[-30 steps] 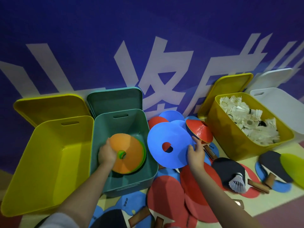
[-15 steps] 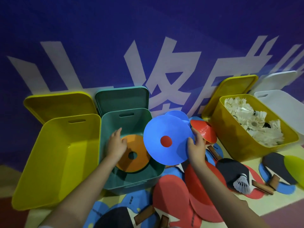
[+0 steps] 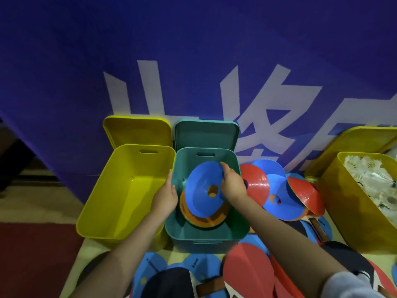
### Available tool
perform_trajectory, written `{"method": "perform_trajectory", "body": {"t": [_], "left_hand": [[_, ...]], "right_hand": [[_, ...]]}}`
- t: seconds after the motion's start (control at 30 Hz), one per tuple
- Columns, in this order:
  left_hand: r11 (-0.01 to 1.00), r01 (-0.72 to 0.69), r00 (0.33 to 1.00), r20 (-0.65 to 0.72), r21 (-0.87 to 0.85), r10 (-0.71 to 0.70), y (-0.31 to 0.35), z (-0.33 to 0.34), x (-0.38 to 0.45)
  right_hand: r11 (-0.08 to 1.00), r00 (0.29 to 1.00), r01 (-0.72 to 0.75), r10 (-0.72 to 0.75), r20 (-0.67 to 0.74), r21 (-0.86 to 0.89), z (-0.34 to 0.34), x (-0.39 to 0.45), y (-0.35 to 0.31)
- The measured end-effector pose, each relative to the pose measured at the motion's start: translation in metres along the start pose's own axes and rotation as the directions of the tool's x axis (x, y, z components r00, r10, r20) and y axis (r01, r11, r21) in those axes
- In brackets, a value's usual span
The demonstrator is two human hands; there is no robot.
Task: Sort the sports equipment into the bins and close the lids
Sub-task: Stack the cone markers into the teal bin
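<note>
My right hand [image 3: 233, 186] holds a disc cone [image 3: 202, 190] over the stacked cones [image 3: 204, 220] in the middle bin [image 3: 206, 237]; an empty bin [image 3: 126, 190] sits left.

Big white Chinese chars on blue wall banner [image 3: 193, 61], cropped, none legible.

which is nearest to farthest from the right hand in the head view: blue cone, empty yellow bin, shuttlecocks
1. blue cone: gripped by the right hand, over the green bin.
2. empty yellow bin: left of the green bin.
3. shuttlecocks: far right, in the other yellow bin.
</note>
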State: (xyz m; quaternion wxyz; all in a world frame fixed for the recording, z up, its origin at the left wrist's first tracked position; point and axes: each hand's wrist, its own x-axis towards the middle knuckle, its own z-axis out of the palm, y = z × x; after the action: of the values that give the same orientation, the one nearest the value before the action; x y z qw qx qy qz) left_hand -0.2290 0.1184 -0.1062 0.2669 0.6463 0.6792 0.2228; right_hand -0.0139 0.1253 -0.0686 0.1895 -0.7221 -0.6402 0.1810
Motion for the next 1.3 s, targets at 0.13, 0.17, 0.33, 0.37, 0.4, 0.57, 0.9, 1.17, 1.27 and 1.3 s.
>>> {"method": "perform_trajectory", "body": {"t": [0.13,0.17,0.33,0.37,0.4,0.57,0.9,1.17,1.27,1.3], "left_hand": [[1.000,0.016,0.999,-0.045,-0.003,-0.016,0.002,0.001,0.000],[1.000,0.014,0.999,-0.048,-0.007,-0.014,0.002,0.000,0.001],[0.998,0.030,0.998,-0.056,-0.049,-0.033,0.000,-0.001,0.002],[0.998,0.037,0.998,-0.056,-0.056,-0.040,0.000,0.000,0.002],[0.997,0.041,0.998,-0.053,-0.061,-0.044,0.000,0.000,0.002],[0.993,-0.079,0.983,-0.156,0.090,0.092,0.002,-0.003,0.000],[0.807,-0.518,0.855,-0.139,-0.284,0.500,0.117,0.024,-0.077],[0.781,-0.356,0.837,0.196,-0.514,0.511,0.185,0.113,-0.133],[0.880,-0.313,0.846,0.315,-0.357,0.429,0.180,0.156,-0.135],[0.908,-0.300,0.847,0.355,-0.293,0.395,0.176,0.168,-0.135]], "right_hand": [[0.997,0.992,-0.046,0.052,0.117,-0.057,0.036,0.002,0.001],[0.997,0.989,-0.065,0.069,0.132,-0.037,0.045,0.001,0.005],[0.964,0.944,-0.258,0.266,0.193,-0.066,0.073,-0.003,0.027],[0.957,0.938,-0.286,0.290,0.190,-0.052,0.073,-0.002,0.026],[0.960,0.942,-0.280,0.279,0.188,-0.017,0.071,-0.001,0.024],[0.959,1.000,0.011,-0.013,0.005,0.282,0.025,-0.020,0.016],[0.781,0.871,-0.022,0.321,-0.372,0.624,-0.056,-0.100,0.125],[0.794,0.824,-0.343,0.511,-0.245,0.503,-0.060,-0.176,0.242],[0.791,0.821,-0.454,0.550,-0.151,0.410,-0.056,-0.194,0.275],[0.791,0.829,-0.474,0.549,-0.107,0.388,-0.053,-0.198,0.283]]}}
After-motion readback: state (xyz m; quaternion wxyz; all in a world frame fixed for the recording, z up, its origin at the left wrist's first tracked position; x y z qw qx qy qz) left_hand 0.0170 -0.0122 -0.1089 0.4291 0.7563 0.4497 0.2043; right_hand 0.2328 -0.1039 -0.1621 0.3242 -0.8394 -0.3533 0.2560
